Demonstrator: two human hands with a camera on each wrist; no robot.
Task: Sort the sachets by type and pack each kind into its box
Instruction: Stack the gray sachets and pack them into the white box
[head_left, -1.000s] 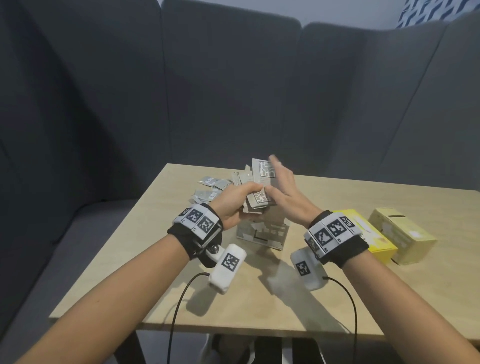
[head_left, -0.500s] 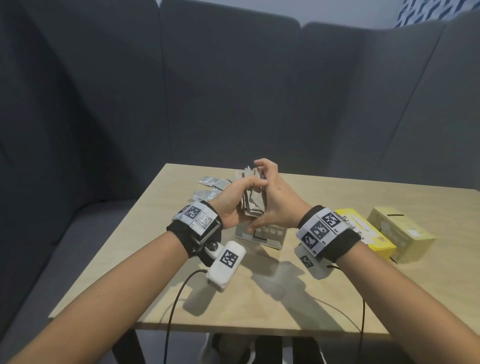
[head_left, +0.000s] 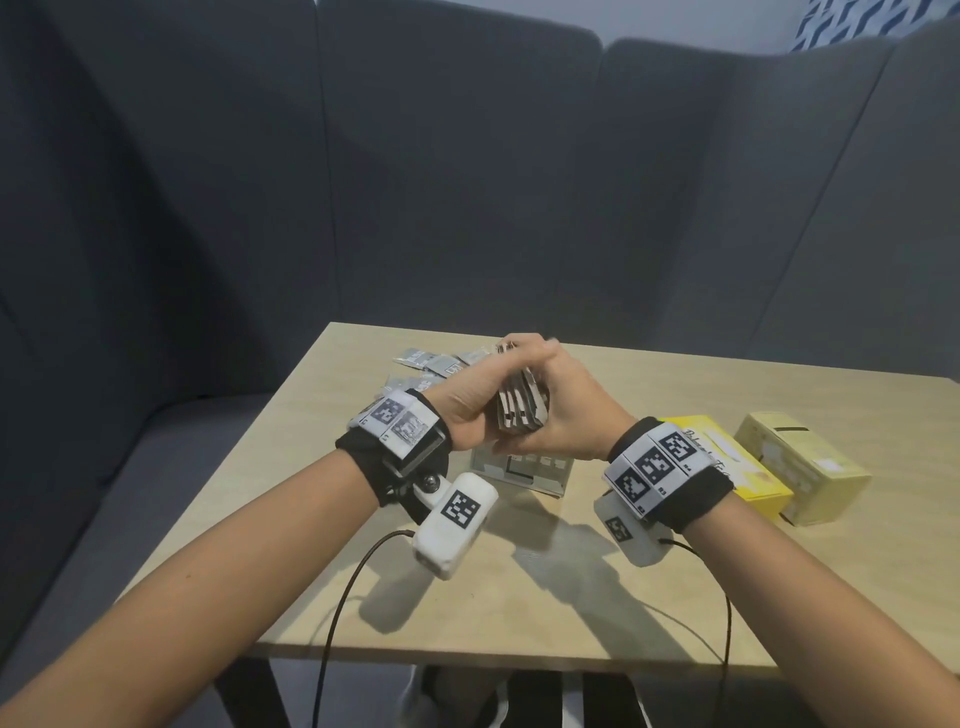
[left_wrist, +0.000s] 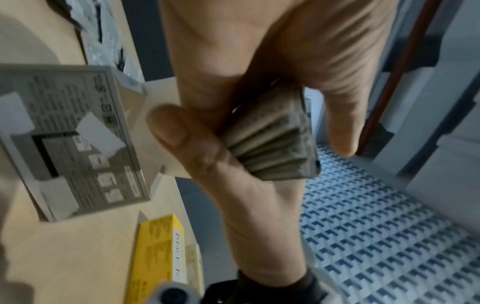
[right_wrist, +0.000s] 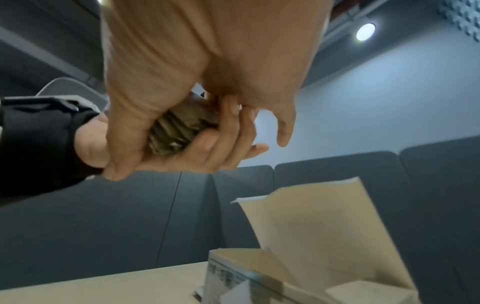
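A squared-up stack of grey-brown sachets (head_left: 521, 410) is clasped between both hands above the table. My left hand (head_left: 475, 395) grips it from the left, fingers curled under it. My right hand (head_left: 563, 405) wraps it from the right, fingertips over its top edge. The left wrist view shows the stack's fanned edges (left_wrist: 272, 148) between the two hands. Directly below stands the grey box (head_left: 524, 467), its top flaps open (right_wrist: 319, 236). Loose grey sachets (head_left: 431, 364) lie behind my left hand.
Two yellow boxes lie on the wooden table (head_left: 675, 395) to the right, a bright one (head_left: 737, 467) and a paler one (head_left: 802, 462). Dark grey sofa backs enclose the table at the rear and left. Cables hang from both wrists over the near edge.
My right hand brought down the sachet it held up and closed over the stack. Both hands now squeeze the stack together over the grey box.
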